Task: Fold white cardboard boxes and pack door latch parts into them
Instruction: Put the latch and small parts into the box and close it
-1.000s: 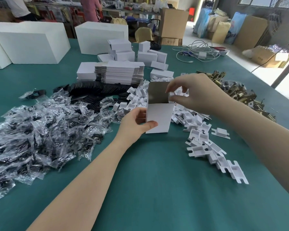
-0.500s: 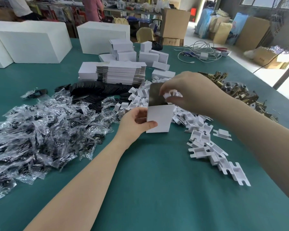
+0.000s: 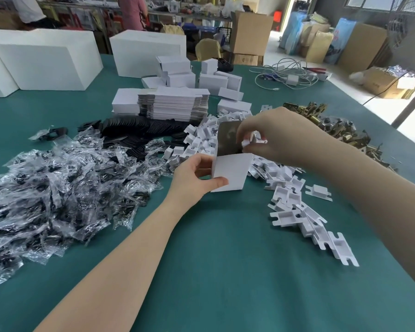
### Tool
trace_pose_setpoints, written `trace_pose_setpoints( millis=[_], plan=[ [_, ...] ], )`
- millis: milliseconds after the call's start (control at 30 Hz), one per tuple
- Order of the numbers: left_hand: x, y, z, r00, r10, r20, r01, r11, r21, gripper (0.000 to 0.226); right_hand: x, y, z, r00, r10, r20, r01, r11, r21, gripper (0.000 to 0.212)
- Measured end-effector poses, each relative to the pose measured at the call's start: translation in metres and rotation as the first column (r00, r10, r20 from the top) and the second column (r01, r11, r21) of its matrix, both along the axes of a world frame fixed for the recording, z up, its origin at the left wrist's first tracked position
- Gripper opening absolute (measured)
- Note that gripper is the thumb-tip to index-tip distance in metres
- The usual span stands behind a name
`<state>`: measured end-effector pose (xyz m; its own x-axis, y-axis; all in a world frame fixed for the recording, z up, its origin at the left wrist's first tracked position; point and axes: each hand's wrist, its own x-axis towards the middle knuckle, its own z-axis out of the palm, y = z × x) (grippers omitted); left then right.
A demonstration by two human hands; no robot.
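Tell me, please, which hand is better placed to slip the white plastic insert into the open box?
The right hand: it already pinches the white plastic insert just above the box mouth, while the left hand grips the box's side, steadying it.

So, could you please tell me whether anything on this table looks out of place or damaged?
Nothing looks damaged. The only stray is one white plastic insert lying alone on the green table, apart from the insert pile. The bagged parts lie in a loose heap.
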<state>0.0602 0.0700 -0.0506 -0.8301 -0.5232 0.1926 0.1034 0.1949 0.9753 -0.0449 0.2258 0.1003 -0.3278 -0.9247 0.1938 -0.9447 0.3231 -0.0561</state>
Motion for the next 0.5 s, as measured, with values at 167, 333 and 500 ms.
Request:
trace_pose_setpoints(
  millis=[167, 333, 500],
  plan=[
    [0.000, 0.001, 0.000, 0.988, 0.125, -0.087, -0.128, 0.991, -0.035, 0.041, 0.006, 0.015, -0.009, 0.995, 0.082, -0.050, -0.089, 0.986, -0.144, 0.010],
    [0.000, 0.000, 0.002, 0.973, 0.181, -0.143, -0.193, 0.978, -0.076, 0.040, 0.012, 0.031, -0.036, 0.960, 0.101, -0.260, -0.169, 0.952, -0.255, 0.002],
    [-0.001, 0.000, 0.001, 0.963, 0.221, -0.154, -0.228, 0.973, -0.032, 0.040, 0.011, 0.033, -0.047, 0.965, 0.076, -0.251, -0.171, 0.907, -0.386, 0.010]
  ],
)
